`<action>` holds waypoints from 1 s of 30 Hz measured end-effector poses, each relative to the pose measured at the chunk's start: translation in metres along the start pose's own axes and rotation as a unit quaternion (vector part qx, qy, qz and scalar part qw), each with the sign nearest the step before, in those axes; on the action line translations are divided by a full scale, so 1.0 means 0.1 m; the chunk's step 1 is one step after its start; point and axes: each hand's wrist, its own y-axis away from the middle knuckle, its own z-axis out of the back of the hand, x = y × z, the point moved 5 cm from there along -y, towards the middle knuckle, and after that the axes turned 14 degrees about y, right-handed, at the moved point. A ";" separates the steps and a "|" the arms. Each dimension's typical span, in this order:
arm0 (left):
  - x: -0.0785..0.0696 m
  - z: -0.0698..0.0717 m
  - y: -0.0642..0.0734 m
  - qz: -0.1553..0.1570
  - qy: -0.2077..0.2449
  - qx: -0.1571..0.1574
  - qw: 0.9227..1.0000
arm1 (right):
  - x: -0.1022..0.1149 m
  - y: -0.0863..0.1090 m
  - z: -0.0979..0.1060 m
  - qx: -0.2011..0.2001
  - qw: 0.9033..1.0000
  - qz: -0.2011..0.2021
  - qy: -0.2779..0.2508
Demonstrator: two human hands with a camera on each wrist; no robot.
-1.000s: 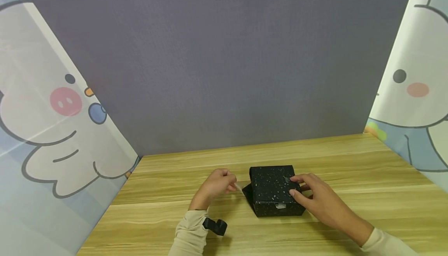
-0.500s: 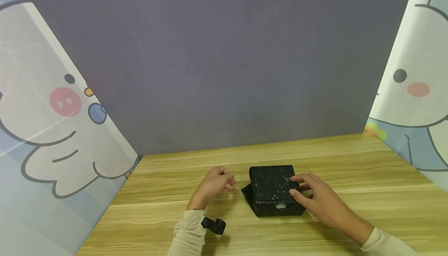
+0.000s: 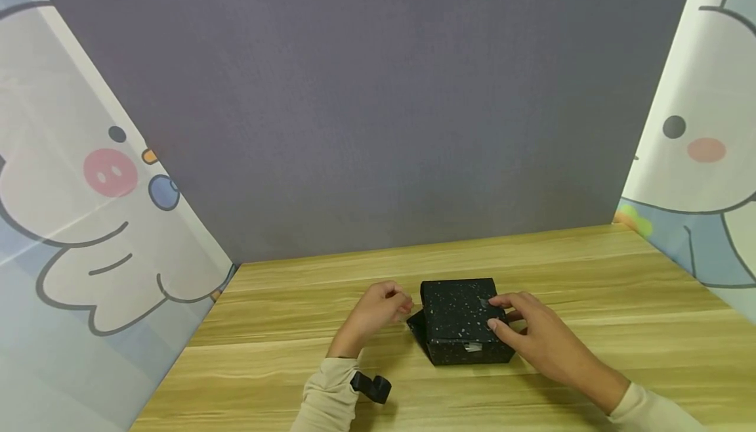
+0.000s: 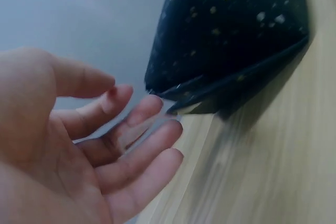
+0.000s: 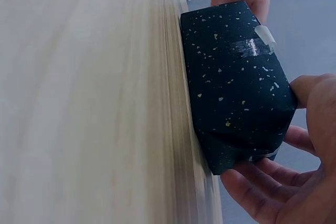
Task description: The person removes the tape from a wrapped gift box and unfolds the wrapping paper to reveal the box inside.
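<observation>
A box wrapped in black speckled paper (image 3: 455,310) lies on the table. At its left end a folded paper flap (image 3: 419,330) sticks out. My left hand (image 3: 378,310) is close to that flap. In the left wrist view a strip of clear tape (image 4: 137,131) lies across its loosely bent fingers and reaches to the fold, while the thumb stays off the strip. My right hand (image 3: 534,337) holds the box's right end, with thumb and fingertips on top and other fingers around the end, as the right wrist view shows.
A piece of clear tape (image 3: 473,347) sits on the box's front side. The wood-grain table (image 3: 283,327) ends at a grey back panel (image 3: 378,123). Cartoon-printed panels (image 3: 88,222) stand at both sides. A black strap (image 3: 371,387) is on the left sleeve.
My left hand moved slightly left, then came back right, closer to the flap, and its fingers loosened around the tape. The right hand and the box have stayed in place.
</observation>
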 end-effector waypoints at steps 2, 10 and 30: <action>-0.02 -0.06 0.00 -0.015 -0.003 0.008 1.000 | 0.00 0.00 0.01 0.001 1.000 0.000 0.003; -0.05 -0.22 0.00 -0.057 -0.059 -0.002 0.997 | 0.00 0.01 0.02 0.001 1.000 0.004 0.026; -0.01 -0.33 0.01 -0.059 -0.073 0.014 0.995 | -0.02 0.01 0.11 -0.019 0.998 0.009 0.054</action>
